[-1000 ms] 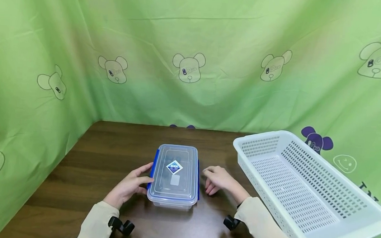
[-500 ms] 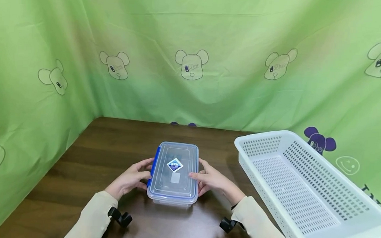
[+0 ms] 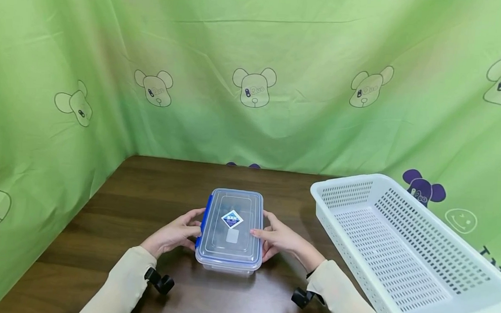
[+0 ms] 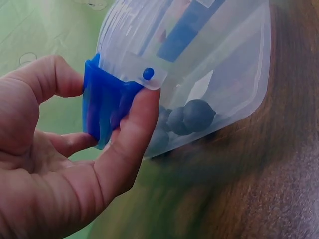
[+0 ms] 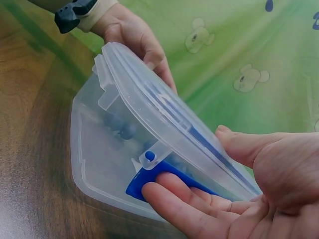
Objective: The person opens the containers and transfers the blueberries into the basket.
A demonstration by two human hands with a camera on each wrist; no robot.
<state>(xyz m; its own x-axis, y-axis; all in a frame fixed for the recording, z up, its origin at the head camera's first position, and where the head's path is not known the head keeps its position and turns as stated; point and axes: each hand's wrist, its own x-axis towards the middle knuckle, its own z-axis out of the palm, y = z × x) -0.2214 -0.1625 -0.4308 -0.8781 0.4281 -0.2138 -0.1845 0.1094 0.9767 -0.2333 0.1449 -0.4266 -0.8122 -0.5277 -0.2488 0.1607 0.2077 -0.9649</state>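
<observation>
A clear plastic food container (image 3: 229,252) with a blue-rimmed lid and blue side latches stands on the table, its lid on. Several dark round balls (image 4: 197,117) show through its wall. My left hand (image 3: 174,233) grips the container's left side, thumb and fingers around the blue latch (image 4: 107,102), which sticks out from the wall in the left wrist view. On the other side my right hand (image 3: 282,238) holds the container with its thumb on the lid (image 3: 237,203). Its fingers curl under the right latch (image 5: 144,181), seen in the right wrist view.
A large white perforated basket (image 3: 351,256) stands on the right of the brown wooden table (image 3: 168,180). Green cloth (image 3: 192,125) with mouse prints hangs behind the table and along its sides.
My right hand has moved left, from beside the container to gripping its right side, where the latch stood out before. My left hand keeps its hold. The view has shifted slightly.
</observation>
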